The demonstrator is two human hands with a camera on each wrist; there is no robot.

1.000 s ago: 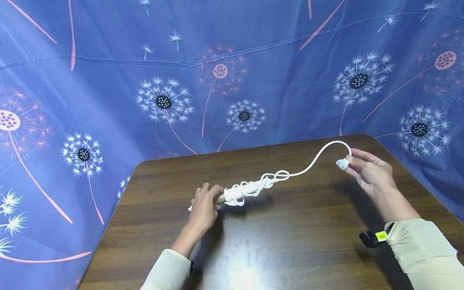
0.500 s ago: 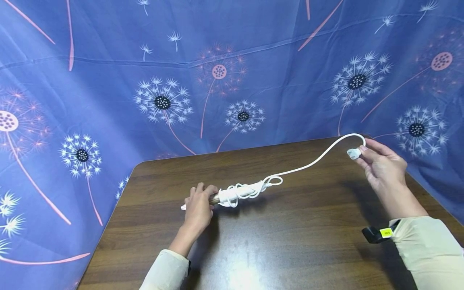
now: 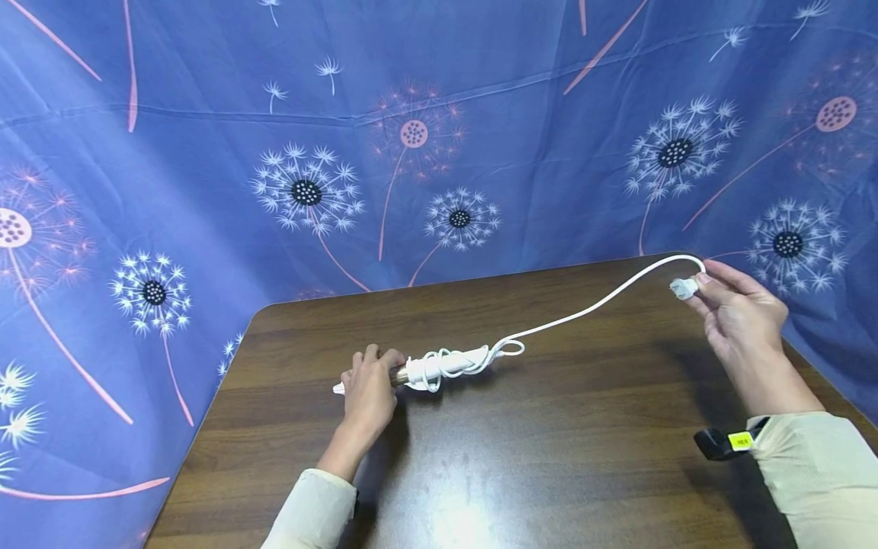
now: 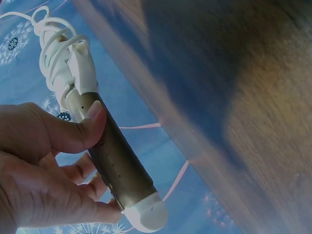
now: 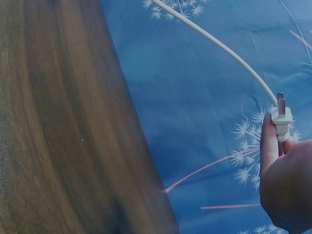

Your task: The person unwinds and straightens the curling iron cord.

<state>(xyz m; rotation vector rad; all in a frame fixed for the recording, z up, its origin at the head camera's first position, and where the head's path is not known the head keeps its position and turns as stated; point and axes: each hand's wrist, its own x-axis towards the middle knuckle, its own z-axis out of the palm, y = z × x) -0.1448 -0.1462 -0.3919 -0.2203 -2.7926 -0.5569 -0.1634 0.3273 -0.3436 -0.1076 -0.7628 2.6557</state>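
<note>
A curling iron (image 4: 124, 163) with a bronze barrel, white tip and white handle is held by my left hand (image 3: 370, 391). In the left wrist view the thumb presses along the barrel while the fingers curl behind it. White cord (image 3: 604, 301) is wound in loose loops round the handle, then runs free to the right in a rising curve. At its end, my right hand (image 3: 748, 320) pinches the white two-pin plug (image 5: 281, 117) between thumb and fingers. The plug's metal prongs show in the right wrist view.
Beneath both hands spreads a brown wooden table (image 3: 549, 450), with a bright glare near its front. A blue cloth (image 3: 535, 152) printed with dandelions hangs behind the table and along its sides. A black strap device with a yellow label (image 3: 727, 442) sits at the right wrist.
My right hand has moved right and slightly up with the plug, and the free cord has lengthened and straightened. The left hand has shifted slightly left with the curling iron.
</note>
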